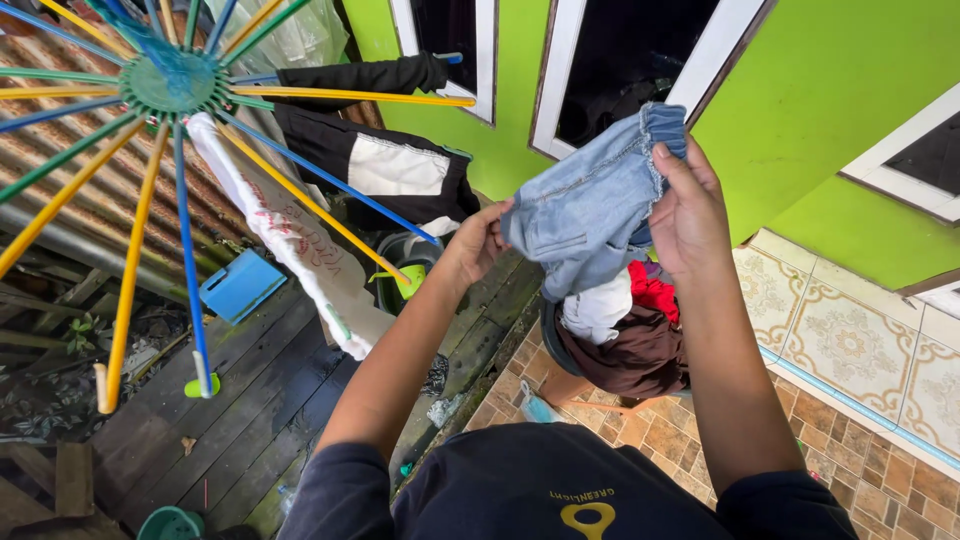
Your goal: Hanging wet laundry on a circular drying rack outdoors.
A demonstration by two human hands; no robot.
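- Bright green wall [800, 110] behind; brick paving [690, 440] below.
- Left hand [478, 243] and right hand [684, 205] each pinch-closed on pale blue denim shorts [590, 205], held up above heaped laundry basin [625, 345].
- Multicoloured spoked drying rack [165, 85] stands left.

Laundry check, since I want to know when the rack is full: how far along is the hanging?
Done: a black garment and white cloth hang on the rack. In hand: left hand and right hand hold denim shorts. Left: clothes in the basket.
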